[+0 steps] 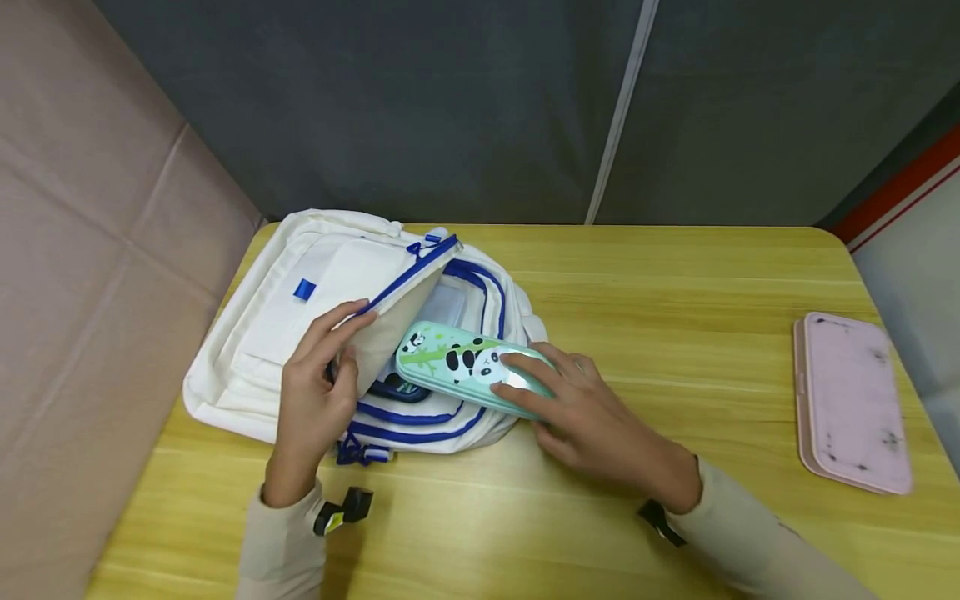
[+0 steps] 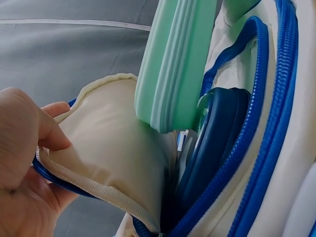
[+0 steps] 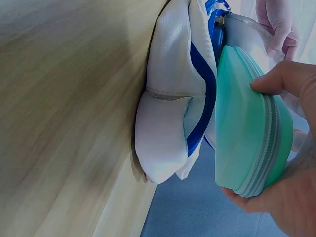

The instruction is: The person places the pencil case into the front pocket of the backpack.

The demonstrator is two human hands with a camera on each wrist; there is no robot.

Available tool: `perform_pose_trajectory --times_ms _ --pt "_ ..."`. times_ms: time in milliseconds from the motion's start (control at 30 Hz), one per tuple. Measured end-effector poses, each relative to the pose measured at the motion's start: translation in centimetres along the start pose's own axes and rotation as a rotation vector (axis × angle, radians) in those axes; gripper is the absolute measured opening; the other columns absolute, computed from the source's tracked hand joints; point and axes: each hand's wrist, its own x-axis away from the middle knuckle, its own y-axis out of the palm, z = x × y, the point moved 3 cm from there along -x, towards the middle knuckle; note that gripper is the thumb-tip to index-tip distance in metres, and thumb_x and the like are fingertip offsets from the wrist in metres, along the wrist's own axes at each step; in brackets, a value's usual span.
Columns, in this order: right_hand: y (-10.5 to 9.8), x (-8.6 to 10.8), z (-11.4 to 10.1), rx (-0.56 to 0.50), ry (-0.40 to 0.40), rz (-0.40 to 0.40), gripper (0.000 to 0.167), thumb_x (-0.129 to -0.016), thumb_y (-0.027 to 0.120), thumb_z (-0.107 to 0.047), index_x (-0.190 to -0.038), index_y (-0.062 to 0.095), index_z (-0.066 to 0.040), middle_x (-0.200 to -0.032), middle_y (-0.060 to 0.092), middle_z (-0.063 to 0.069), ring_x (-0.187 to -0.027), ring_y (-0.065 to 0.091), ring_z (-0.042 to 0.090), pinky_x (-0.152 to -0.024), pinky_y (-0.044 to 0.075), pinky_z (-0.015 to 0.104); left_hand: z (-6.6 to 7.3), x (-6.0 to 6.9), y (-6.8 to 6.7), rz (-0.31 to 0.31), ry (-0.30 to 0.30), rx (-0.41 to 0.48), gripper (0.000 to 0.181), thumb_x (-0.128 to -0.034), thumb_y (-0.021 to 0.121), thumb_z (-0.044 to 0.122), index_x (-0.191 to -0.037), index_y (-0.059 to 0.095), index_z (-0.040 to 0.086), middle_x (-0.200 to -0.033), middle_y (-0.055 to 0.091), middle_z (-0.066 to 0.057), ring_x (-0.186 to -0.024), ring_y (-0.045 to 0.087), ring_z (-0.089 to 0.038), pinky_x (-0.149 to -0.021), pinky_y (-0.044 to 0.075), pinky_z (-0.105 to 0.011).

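Note:
A white backpack (image 1: 277, 333) with blue zippers lies on its back at the table's left, its front pocket open. My left hand (image 1: 318, 392) pinches the edge of the pocket flap (image 2: 113, 143) and holds it lifted. A mint green zippered case (image 1: 472, 367) with pandas is gripped at its right end by my right hand (image 1: 585, 408), thumb on one side and fingers across the top. The case's far end is at the pocket opening. Inside the pocket a dark blue rounded case (image 2: 217, 133) shows beside the mint one.
A pink case (image 1: 855, 400) lies on the wooden table (image 1: 675, 292) at the far right. Behind the table hangs a dark grey curtain (image 1: 420, 108). A pinkish wall covering (image 1: 90, 250) stands along the left side.

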Motion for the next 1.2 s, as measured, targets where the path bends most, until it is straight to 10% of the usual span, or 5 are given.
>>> perform_pose_trajectory --times_ms 1200 --pt "1.1 -3.4 -0.3 -0.057 -0.054 -0.034 0.061 -0.091 0.070 -0.009 -0.148 0.060 -0.027 -0.161 0.047 0.005 -0.150 0.038 0.041 -0.112 0.039 0.068 2.5 -1.0 -0.4 0.016 0.083 0.004 0.055 -0.0892 0.048 -0.028 -0.127 0.075 0.002 -0.139 0.067 -0.013 -0.110 0.056 -0.009 -0.060 0.033 -0.015"
